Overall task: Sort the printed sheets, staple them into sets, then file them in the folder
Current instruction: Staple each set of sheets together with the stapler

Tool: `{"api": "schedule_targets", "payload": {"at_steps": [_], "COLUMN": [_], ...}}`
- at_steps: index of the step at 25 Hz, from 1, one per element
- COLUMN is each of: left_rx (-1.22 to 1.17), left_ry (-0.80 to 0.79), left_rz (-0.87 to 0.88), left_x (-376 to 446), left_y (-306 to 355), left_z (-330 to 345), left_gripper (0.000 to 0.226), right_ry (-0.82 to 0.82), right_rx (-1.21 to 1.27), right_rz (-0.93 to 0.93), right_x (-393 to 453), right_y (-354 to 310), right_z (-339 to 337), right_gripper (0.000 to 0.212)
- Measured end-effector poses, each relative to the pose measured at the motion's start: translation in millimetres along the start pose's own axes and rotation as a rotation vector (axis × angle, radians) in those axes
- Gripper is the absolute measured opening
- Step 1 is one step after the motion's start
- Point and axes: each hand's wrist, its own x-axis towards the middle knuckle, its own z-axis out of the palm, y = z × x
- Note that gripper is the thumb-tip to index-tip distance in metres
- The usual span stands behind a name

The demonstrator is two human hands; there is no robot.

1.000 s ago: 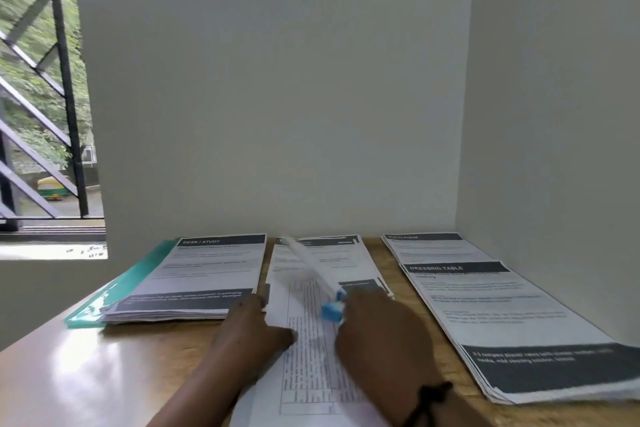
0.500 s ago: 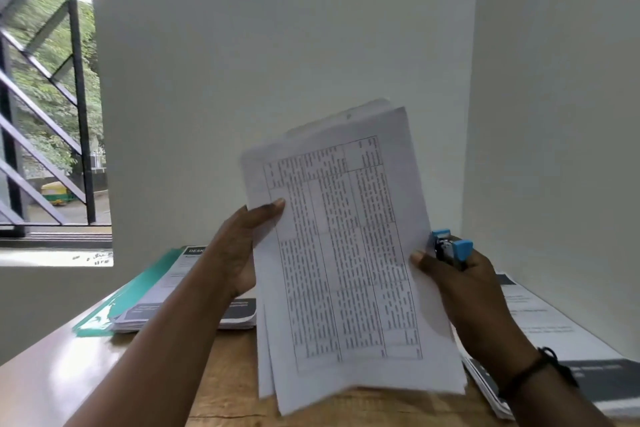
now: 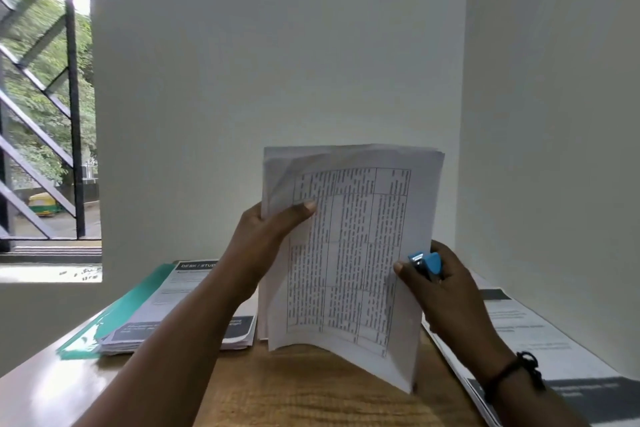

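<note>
Stapling step in hand: a set of printed sheets (image 3: 349, 253) is held upright above the wooden table (image 3: 294, 392), the left hand (image 3: 266, 239) pinching its left edge, thumb in front, and the right hand (image 3: 440, 288) steadying the right edge while gripping a blue stapler (image 3: 426, 263). The next move probably calls for squaring the edges, then bringing the stapler to a corner; the green folder (image 3: 121, 315) lies under the left stack (image 3: 180, 312)

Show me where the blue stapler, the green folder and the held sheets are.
blue stapler (image 3: 428, 264): head view, its blue top end.
green folder (image 3: 130, 307): head view, its bare cover.
held sheets (image 3: 349, 253): head view, the printed table.
</note>
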Motion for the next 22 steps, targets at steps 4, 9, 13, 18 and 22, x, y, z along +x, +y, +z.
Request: {"api": "schedule_targets", "payload": {"at_steps": [4,9,13,18,22], "left_rx": [-0.08,-0.148,-0.007,-0.035,-0.14], "left_ry": [0.029,0.033,-0.082,-0.099,-0.156], "left_rz": [-0.076,-0.138,-0.176,-0.059,-0.106], "left_x": [11,17,13,19,10], "left_y": [3,21,8,-3,-29], "left_z": [-1,5,0,-6,-8], "left_gripper": [0.025,0.026,0.026,0.045,0.068], "right_ry": [0.032,0.165,0.083,0.072,0.032], "right_rx": [-0.06,-0.098,-0.122,-0.104,-0.115], "right_rz": [-0.035,-0.112,0.015,0.054,0.058], "right_x": [11,15,8,17,12], "right_y": [-8,-25,-7,-6,1], "right_z": [10,9,2,0,4], "right_gripper": [0.01,0.02,0.022,0.032,0.023]}}
